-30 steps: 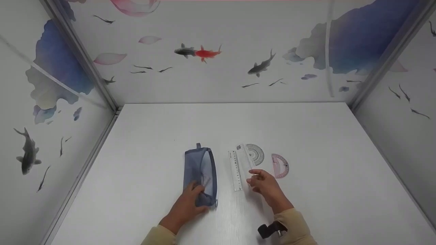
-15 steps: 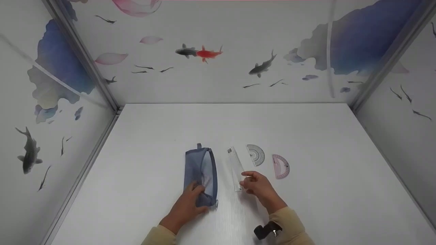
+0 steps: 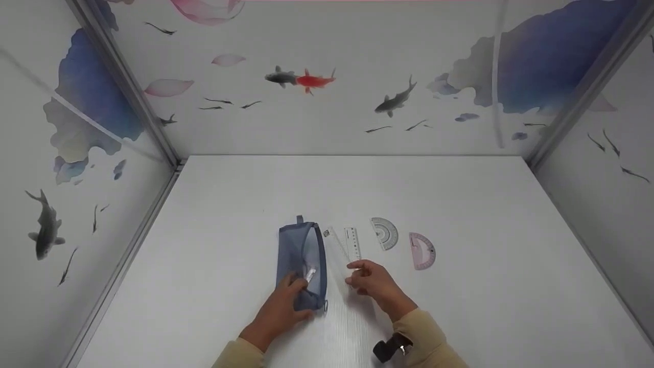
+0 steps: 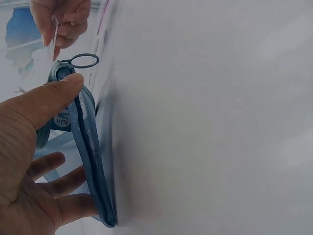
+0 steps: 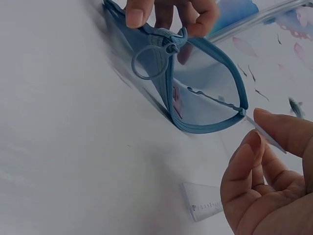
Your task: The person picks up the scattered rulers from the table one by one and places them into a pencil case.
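A blue mesh pencil case (image 3: 290,248) lies on the table with its zipped mouth gaping to the right. My left hand (image 3: 278,304) grips its near end; the left wrist view shows the thumb (image 4: 58,95) on one side and fingers on the other. Between thumb and fingertips my right hand (image 3: 378,289) pinches a clear ruler (image 3: 334,243), slanting up and left beside the case. In the right wrist view the pinched ruler (image 5: 266,134) has its far end at the rim of the mouth. A second clear ruler (image 3: 352,241) lies flat beyond the right hand.
To the right lie a clear protractor (image 3: 389,234) and a pink protractor (image 3: 428,251). Panels printed with fish enclose the white table (image 3: 245,189) at the back and both sides. A ring (image 4: 84,60) hangs from the case's zip end.
My right hand has moved left with the pinched ruler, from beside the clear protractor, across the other ruler, to the case's right edge. The left hand has kept its place on the case.
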`<action>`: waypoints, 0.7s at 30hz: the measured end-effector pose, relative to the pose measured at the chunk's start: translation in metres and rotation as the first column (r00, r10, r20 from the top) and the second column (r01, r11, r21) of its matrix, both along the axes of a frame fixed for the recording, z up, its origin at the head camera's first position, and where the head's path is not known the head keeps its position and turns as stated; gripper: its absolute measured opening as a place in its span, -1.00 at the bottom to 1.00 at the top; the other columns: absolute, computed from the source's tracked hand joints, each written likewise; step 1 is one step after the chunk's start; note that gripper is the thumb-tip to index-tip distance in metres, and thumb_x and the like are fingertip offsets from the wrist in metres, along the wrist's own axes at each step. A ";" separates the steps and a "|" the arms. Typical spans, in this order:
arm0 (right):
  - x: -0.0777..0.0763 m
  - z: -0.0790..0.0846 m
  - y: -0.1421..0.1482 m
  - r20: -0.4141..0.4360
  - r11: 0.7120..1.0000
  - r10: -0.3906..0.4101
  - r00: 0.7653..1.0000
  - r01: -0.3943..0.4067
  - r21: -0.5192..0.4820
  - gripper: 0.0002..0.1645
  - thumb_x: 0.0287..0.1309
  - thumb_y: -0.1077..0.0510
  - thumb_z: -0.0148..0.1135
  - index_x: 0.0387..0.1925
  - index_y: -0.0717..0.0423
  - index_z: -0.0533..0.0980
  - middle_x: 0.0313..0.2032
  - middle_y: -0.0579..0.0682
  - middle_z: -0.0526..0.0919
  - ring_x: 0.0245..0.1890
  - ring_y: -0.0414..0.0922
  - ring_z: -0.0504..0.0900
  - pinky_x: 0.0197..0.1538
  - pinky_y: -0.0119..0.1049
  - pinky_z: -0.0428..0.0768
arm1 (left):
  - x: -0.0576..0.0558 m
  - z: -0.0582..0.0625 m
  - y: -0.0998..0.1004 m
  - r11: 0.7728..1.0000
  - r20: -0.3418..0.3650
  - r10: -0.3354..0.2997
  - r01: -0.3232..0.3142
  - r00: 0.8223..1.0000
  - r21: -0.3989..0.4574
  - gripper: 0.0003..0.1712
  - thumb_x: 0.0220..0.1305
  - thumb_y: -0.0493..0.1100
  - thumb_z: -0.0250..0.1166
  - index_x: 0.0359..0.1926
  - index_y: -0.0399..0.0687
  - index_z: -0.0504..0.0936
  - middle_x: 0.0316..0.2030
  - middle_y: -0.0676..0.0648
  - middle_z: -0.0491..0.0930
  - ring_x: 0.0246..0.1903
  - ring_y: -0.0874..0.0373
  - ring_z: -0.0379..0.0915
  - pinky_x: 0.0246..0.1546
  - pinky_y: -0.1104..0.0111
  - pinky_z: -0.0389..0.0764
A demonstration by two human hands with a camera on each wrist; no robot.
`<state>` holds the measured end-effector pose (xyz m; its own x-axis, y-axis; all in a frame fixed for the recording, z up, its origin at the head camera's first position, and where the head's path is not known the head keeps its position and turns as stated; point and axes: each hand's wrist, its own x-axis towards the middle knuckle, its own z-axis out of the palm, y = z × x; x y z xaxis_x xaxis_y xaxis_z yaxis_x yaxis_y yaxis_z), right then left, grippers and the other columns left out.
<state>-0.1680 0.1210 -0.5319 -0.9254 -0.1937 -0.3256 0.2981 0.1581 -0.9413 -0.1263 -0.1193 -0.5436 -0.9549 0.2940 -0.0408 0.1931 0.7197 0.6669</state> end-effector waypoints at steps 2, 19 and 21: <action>-0.001 0.000 -0.003 -0.002 1.000 0.015 1.000 -0.015 -0.003 -0.53 0.09 0.28 0.30 0.06 0.34 0.45 -0.40 -0.07 0.53 -0.40 -0.19 0.50 -0.29 -0.35 0.54 | 0.000 0.001 0.000 1.000 0.002 0.003 -0.003 1.000 -0.001 -0.42 -0.04 -0.11 0.53 0.00 -0.04 0.48 0.28 -0.48 0.21 0.19 -0.44 0.29 0.09 -0.16 0.45; -0.006 0.003 -0.024 -0.050 0.994 0.099 0.994 -0.096 0.054 -0.52 0.01 0.29 0.35 0.02 0.31 0.50 -0.43 -0.08 0.55 -0.44 -0.20 0.52 -0.33 -0.32 0.56 | -0.001 0.000 -0.001 1.000 -0.024 -0.013 0.013 1.000 -0.005 -0.41 -0.01 -0.10 0.52 0.02 -0.05 0.46 0.26 -0.47 0.24 0.20 -0.42 0.29 0.12 -0.14 0.43; -0.008 0.003 -0.026 -0.050 0.993 0.106 0.993 -0.103 0.065 -0.52 0.00 0.29 0.34 0.02 0.32 0.50 -0.42 -0.07 0.55 -0.44 -0.20 0.52 -0.32 -0.32 0.56 | -0.001 0.000 -0.001 1.000 -0.025 -0.014 0.014 1.000 -0.004 -0.42 -0.01 -0.11 0.52 0.03 -0.06 0.46 0.26 -0.48 0.24 0.20 -0.42 0.29 0.12 -0.13 0.43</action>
